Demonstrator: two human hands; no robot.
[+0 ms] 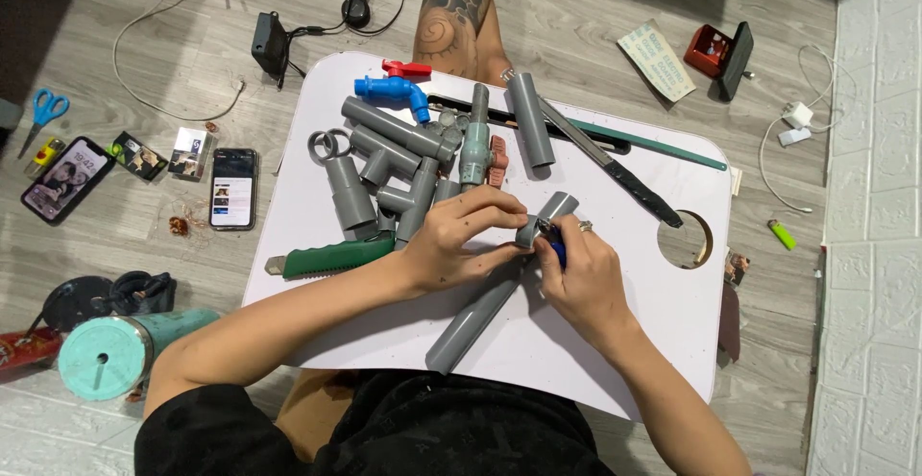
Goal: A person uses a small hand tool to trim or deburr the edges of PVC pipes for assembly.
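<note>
My left hand grips a long grey plastic pipe near its upper end, pressing it on the small white table. My right hand holds a small blue lighter against the pipe just below its tip. The pipe lies diagonally, its lower end near the table's front edge.
A pile of grey pipe fittings, a blue tap with red handle, a green-handled saw, a loose grey pipe and a long black-handled blade lie on the table. Phones, scissors, a teal tumbler and a green lighter are on the floor.
</note>
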